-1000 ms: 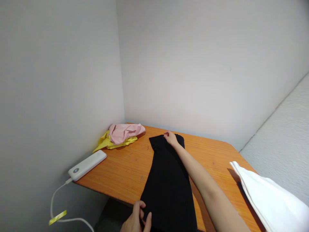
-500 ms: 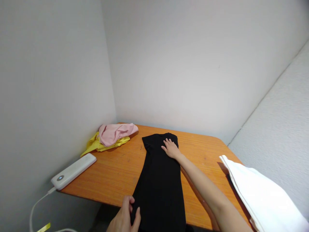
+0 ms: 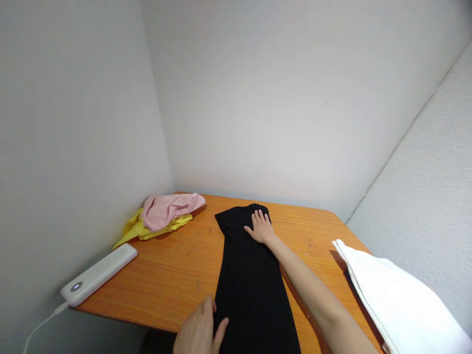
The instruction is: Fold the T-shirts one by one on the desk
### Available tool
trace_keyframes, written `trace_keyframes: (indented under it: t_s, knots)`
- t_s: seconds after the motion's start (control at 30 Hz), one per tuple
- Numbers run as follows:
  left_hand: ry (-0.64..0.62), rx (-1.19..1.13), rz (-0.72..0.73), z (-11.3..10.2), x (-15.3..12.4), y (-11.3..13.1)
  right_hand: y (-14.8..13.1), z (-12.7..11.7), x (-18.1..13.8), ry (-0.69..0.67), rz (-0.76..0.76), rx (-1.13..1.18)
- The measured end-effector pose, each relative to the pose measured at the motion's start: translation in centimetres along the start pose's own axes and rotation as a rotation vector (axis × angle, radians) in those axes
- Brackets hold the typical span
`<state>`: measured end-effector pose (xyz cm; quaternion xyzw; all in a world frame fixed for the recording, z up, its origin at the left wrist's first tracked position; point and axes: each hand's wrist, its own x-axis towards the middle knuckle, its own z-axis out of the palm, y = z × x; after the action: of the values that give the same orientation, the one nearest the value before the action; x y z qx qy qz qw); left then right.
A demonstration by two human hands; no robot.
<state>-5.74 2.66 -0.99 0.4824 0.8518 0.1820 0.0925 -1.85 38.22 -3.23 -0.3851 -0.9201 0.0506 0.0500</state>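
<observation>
Resting spread, open right hand (image 3: 260, 228) on black garment (image 3: 247, 280), gripping nothing, probably to anchor it on worktop (image 3: 177, 280); touching nearer part with half-curled left hand (image 3: 201, 327), cannot tell if pinching.

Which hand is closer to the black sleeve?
Right. The right hand is spread on the shirt beside the sleeve; the left hand is farther, at the shirt's lower left edge.

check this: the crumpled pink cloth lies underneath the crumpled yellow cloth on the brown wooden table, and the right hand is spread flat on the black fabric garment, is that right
Not underneath: the head view shows the crumpled pink cloth on top of the crumpled yellow cloth on the brown wooden table; the right hand is spread flat on the black fabric garment.
</observation>
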Motion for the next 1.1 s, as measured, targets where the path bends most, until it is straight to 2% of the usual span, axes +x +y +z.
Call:
trace_keyframes:
  t_s: [0.1,0.2,0.37,0.47,0.57,0.73,0.93,1.1]
  knots:
    - [0.067,0.087,-0.064,-2.4,4.2,1.0,-1.8,0.5,-0.3,-0.009,-0.061,0.013]
    - [0.118,0.1,-0.07,-4.1,10.8,1.0,-3.1,1.3,-0.9,0.006,-0.056,0.027]
    - [0.142,0.148,-0.098,-4.0,22.7,0.6,-3.3,1.2,-1.4,0.029,-0.047,0.092]
    - [0.142,0.194,-0.111,-3.4,27.3,0.9,-3.2,0.8,-1.5,0.034,-0.058,0.119]
    - [0.136,0.23,-0.132,-2.6,29.6,1.2,-3.2,0.6,-1.5,0.044,-0.065,0.14]
    - [0.077,0.233,-0.121,-2.0,30.9,1.0,-3.1,0.7,-1.6,0.042,-0.063,0.158]
    - [-0.075,0.101,-0.104,-3.6,33.2,1.7,-3.0,0.1,-1.7,0.047,-0.099,0.149]
    - [-0.134,0.014,-0.096,-4.3,34.7,4.2,-4.4,-1.2,-3.5,0.027,-0.161,0.139]
